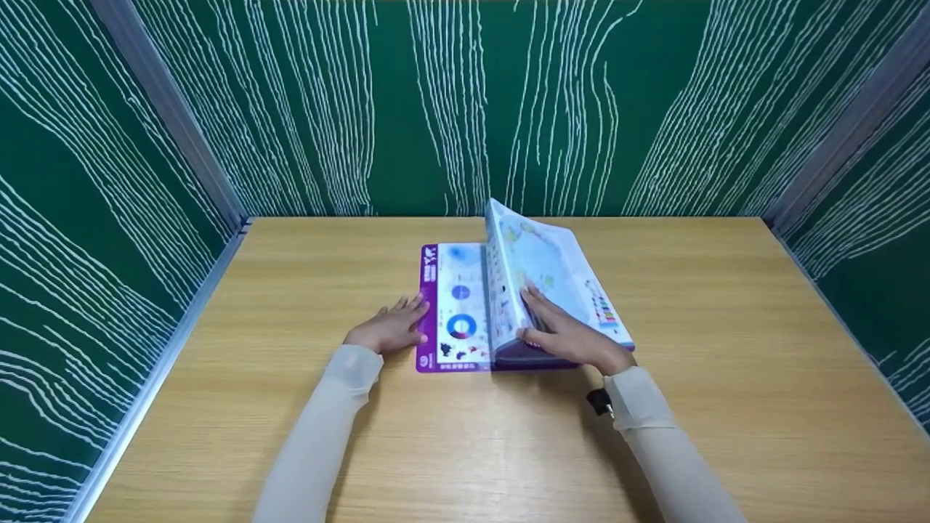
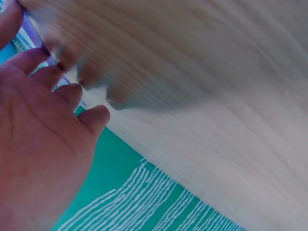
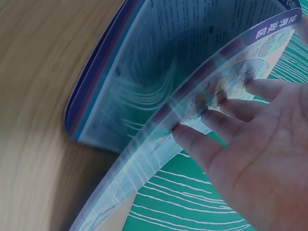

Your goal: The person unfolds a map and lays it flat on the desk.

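A glossy folding map (image 1: 476,250) with purple borders lies on the table, its left panel flat and printed with round blue diagrams. Its right part is lifted and bent into a raised leaf (image 1: 545,243) that shows a coloured map. My left hand (image 1: 389,327) rests at the purple left border, fingers spread and fingertips on the edge. The right hand (image 1: 581,341) lies against the raised leaf with extended fingers. In the right wrist view, the fingertips (image 3: 185,134) touch a curved sheet, and another purple-edged panel (image 3: 108,96) stands behind it.
The wooden table (image 1: 305,290) extends around the map. Green walls (image 1: 392,109) with white wavy lines enclose the back and both sides, joined by metal posts (image 1: 171,109). A small black device (image 1: 599,402) sits at the right wrist.
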### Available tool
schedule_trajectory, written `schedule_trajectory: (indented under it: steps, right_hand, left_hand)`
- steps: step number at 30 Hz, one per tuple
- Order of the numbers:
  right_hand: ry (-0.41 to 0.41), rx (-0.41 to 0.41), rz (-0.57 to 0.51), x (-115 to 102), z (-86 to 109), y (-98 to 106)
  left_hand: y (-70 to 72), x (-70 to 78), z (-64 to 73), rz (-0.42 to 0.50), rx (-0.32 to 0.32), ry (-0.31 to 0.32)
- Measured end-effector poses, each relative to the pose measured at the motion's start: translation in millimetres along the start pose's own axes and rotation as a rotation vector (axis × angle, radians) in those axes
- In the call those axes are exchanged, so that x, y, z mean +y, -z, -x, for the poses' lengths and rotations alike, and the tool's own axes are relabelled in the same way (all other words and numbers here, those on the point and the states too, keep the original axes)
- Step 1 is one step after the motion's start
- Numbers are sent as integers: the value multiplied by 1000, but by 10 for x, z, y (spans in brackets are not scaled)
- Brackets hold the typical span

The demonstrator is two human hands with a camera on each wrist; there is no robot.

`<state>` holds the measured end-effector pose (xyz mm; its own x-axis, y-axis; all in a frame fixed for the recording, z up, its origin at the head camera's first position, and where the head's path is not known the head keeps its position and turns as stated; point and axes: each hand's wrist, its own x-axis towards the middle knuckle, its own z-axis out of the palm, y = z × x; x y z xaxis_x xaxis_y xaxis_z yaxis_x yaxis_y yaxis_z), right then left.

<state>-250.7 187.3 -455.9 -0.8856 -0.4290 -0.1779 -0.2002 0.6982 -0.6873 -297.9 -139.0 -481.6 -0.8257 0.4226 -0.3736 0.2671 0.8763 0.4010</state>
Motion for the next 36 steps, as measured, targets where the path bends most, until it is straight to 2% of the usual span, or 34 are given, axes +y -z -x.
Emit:
schedule_trajectory:
  steps: [6,17,23,36]
  right_hand:
    - [0,14,-15,45,44,21]
    - [-19,25,-51,133,71,52]
    - [6,38,-37,145,88,66]
    - [-15,36,-25,188,113,85]
  left_hand:
    - [26,-62,28,16,-3,-12]
    - [30,-150,68,93,-4,7]
    - [53,-163,79,89,-5,-16]
    - [73,-272,142,64,5,-33]
